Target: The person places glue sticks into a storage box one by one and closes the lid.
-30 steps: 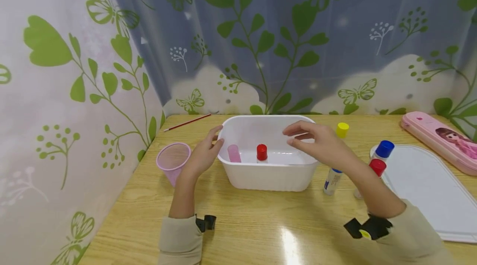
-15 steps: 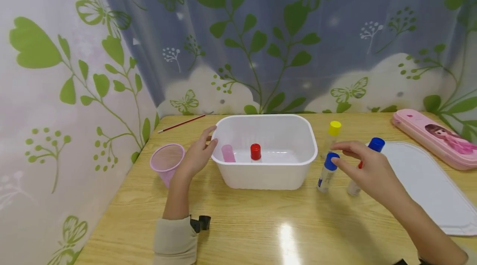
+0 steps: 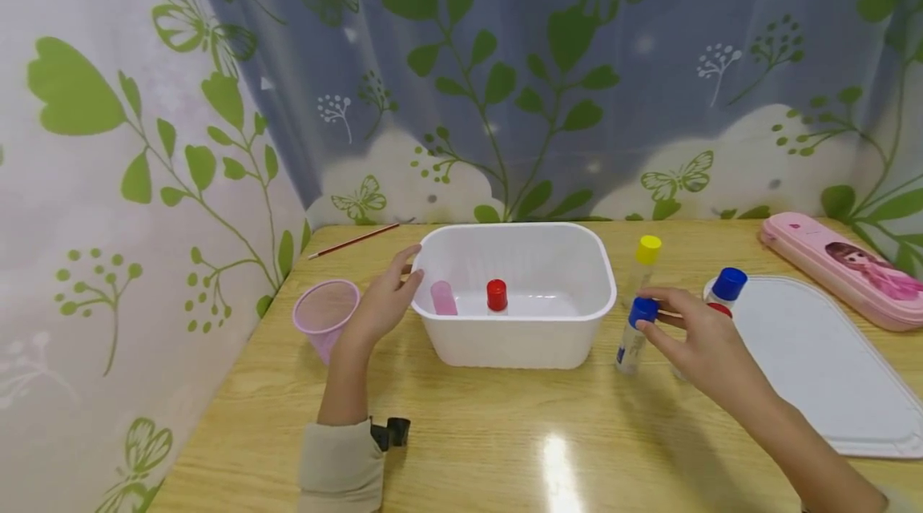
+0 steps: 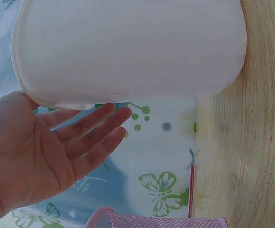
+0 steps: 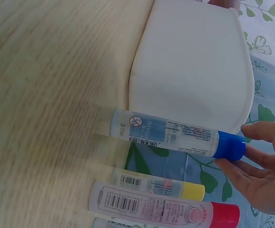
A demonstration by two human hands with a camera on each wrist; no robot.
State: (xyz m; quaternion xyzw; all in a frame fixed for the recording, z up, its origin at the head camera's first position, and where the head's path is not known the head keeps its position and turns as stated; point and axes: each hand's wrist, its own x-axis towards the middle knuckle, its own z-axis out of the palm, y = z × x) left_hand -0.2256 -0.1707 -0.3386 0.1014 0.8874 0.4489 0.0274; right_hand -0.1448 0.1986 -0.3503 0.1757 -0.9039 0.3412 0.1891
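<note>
My right hand (image 3: 710,345) pinches the blue cap of a clear glue stick (image 3: 629,353) between thumb and fingers; the stick stands upright on the table. In the right wrist view its printed label shows below the cap. My left hand (image 3: 382,304) touches the left rim of a white plastic basin (image 3: 515,343), its fingers fairly straight along the outer wall in the left wrist view. Inside the basin are a red-capped stick (image 3: 497,296) and a pink cylindrical thing (image 3: 443,299), both partly hidden by the front wall.
A yellow-capped glue stick (image 3: 648,251), a blue-capped one (image 3: 728,284) and a red-capped one (image 5: 163,209) stand near my right hand. Further right are a white board (image 3: 815,369) and a pink pencil case (image 3: 844,268). At left are a pink mesh cup (image 3: 326,313) and a thin red brush (image 3: 353,242).
My right hand has moved from above the basin rightward and down to the blue-capped glue stick, and now grips its cap. My left hand has stayed at the basin rim.
</note>
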